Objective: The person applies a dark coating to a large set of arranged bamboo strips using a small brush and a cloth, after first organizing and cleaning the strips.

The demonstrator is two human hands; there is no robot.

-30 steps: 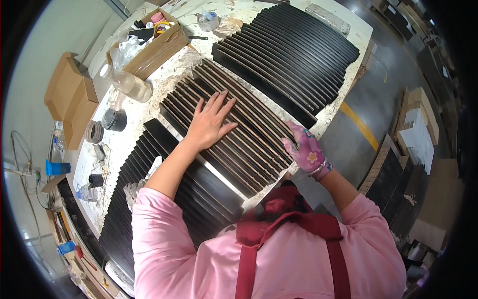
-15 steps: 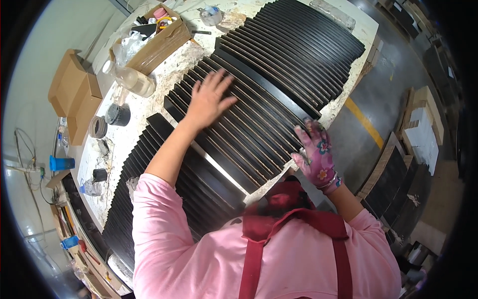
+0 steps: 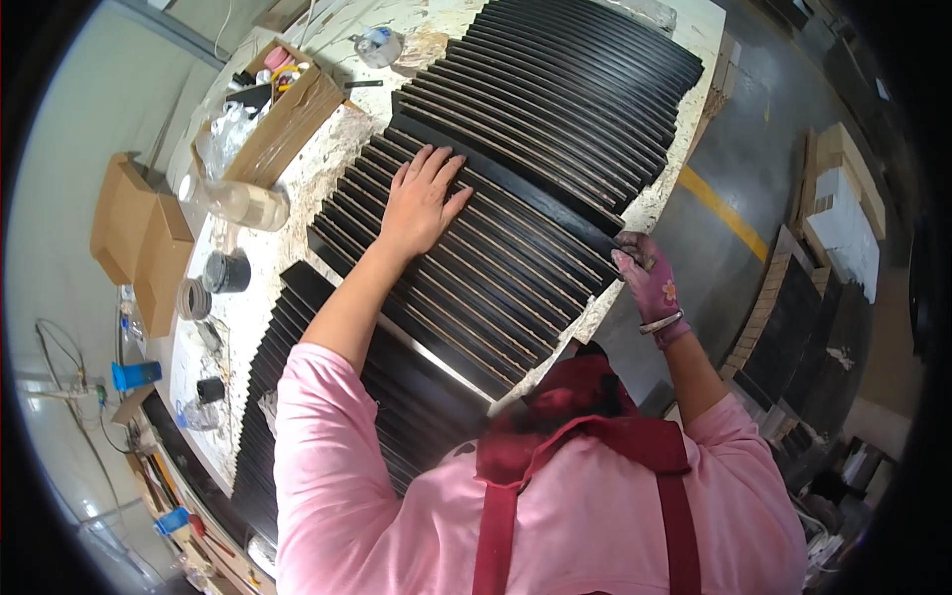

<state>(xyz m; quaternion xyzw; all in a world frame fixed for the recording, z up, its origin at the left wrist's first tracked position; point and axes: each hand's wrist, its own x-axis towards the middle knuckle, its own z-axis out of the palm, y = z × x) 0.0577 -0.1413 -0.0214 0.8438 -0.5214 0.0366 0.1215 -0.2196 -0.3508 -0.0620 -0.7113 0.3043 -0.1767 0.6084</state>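
Long, narrow black strips with tan edges [image 3: 476, 273] under a bare left hand [image 3: 421, 203]

The strips lie side by side across the middle of the desk [image 3: 347, 139], a white board top stained with brown and grey. Their faces are smooth and dark with a soft sheen; the edges show as thin, rough tan lines, and the ends step in and out like a sawtooth. The left hand rests palm down on them, its grip spread open and closed on nothing. The right hand [image 3: 645, 273], in a pink fabric glove printed with flowers, has its fingers curled at the strips' right end; whether its grip has hold of one, I cannot tell.

Beyond lies a fan of close-set black strips [image 3: 585, 89], with further smooth black boards [image 3: 426, 397] on the near side, past a pale gap. To the left stand a brown cardboard box of small supplies [image 3: 288, 139] and a round black tub [image 3: 227, 272], and a clear plastic bottle with a white cap [image 3: 243, 203] lies tilted beside the box. Any lettering on these is too small to read
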